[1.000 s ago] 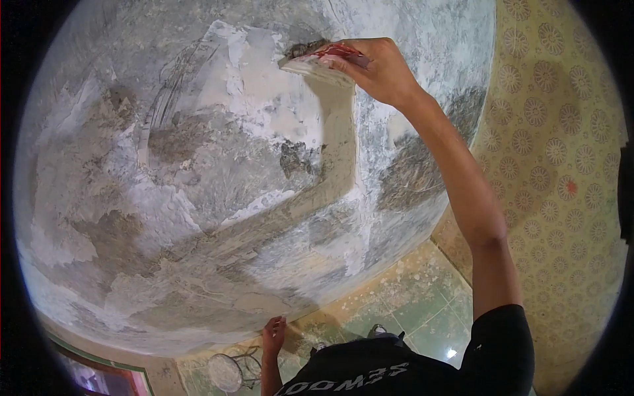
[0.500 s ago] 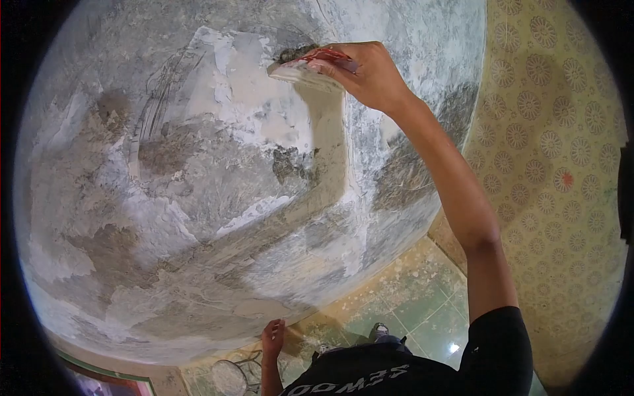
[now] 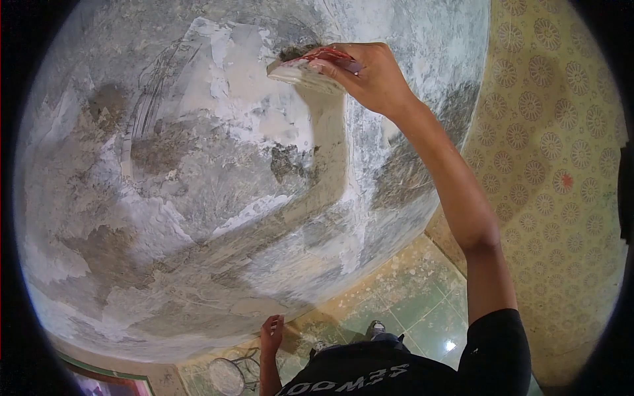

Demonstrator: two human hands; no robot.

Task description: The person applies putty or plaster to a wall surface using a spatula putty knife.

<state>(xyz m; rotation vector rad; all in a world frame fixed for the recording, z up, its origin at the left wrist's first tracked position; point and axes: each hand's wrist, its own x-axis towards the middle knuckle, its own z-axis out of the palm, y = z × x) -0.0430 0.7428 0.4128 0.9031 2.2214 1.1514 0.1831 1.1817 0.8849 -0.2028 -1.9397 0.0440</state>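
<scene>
My right hand is raised near the top of the view, its fingers closed on a flat scraper with a red edge. The scraper's broad side lies against the rough grey and white wall, beside a dark patch. Beneath it runs a smooth beige strip of plaster. Low in the view, my left hand hangs by the foot of the wall with its fingers partly curled; whether it holds anything is too small to tell.
A yellowish patterned wall stands at the right. Below lies a green tiled floor with pale spatters. A round stool stands near my left forearm. A framed opening shows at the lower left.
The view has shifted slightly. My right hand and the scraper stay at nearly the same place on the wall, and my left hand appears marginally higher.
</scene>
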